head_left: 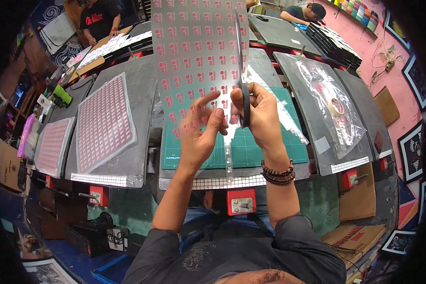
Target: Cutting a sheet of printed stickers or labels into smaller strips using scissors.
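My left hand (199, 130) holds up the lower edge of a clear film sheet (194, 52) printed with rows of small red marks. My right hand (260, 116) grips black scissors (243, 90) whose long blades point upward along the sheet's right side. A narrow cut strip (229, 156) of film hangs down between my hands. Under them lies a green cutting mat (255, 151) on a dark grey board (213, 175).
Two more printed sheets (104, 123) (52, 144) lie on grey boards at left. A tape roll (336, 107) sits on clear plastic at right. Black stacks (333, 45) stand far right. Two other people work at the back tables. Red clamps (240, 201) line the front edge.
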Tool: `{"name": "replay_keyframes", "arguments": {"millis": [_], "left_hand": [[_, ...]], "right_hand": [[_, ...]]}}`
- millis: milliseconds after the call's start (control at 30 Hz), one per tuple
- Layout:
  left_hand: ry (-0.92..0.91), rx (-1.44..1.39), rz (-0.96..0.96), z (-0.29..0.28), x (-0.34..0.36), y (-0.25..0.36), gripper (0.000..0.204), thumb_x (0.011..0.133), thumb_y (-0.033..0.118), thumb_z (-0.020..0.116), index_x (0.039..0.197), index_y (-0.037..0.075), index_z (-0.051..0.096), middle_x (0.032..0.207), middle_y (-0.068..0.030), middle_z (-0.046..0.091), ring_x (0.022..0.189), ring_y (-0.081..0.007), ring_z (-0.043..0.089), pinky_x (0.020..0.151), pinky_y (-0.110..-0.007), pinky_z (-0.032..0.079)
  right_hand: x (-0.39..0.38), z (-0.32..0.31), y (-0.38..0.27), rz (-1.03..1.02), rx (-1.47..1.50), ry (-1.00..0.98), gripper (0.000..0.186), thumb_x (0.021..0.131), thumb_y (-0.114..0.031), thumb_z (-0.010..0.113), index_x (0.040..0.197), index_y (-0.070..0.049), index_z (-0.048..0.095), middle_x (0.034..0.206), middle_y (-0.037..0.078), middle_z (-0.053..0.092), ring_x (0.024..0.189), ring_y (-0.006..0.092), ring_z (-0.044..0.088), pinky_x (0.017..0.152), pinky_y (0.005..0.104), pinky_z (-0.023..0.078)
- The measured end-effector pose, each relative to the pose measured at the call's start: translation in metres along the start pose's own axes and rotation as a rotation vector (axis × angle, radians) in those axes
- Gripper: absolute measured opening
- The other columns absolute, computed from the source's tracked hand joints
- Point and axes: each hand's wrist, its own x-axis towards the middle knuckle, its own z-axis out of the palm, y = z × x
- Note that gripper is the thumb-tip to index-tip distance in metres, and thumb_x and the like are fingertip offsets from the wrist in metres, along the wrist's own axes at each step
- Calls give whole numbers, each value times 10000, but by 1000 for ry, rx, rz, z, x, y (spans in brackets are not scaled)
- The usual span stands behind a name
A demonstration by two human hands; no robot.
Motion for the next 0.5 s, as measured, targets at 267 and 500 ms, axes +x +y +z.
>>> {"name": "replay_keyframes", "arguments": {"millis": [267,500], "left_hand": [[-14,-22,-23,4,-2,3,342,995,135,601,1299,-15,557,726,-57,642,659,-123,642,624,-262,510],[-3,-21,-29,3,-2,5,338,997,139,597,1294,-19,560,729,-58,644,656,-127,642,618,-269,514]], "right_hand": [[10,-1,2,-42,61,16,288,914,-240,750,942,15,620,696,47,683,544,23,566,439,175,364],[9,1,1,-52,93,11,281,903,-233,760,929,5,615,689,46,678,539,24,563,439,172,359]]}}
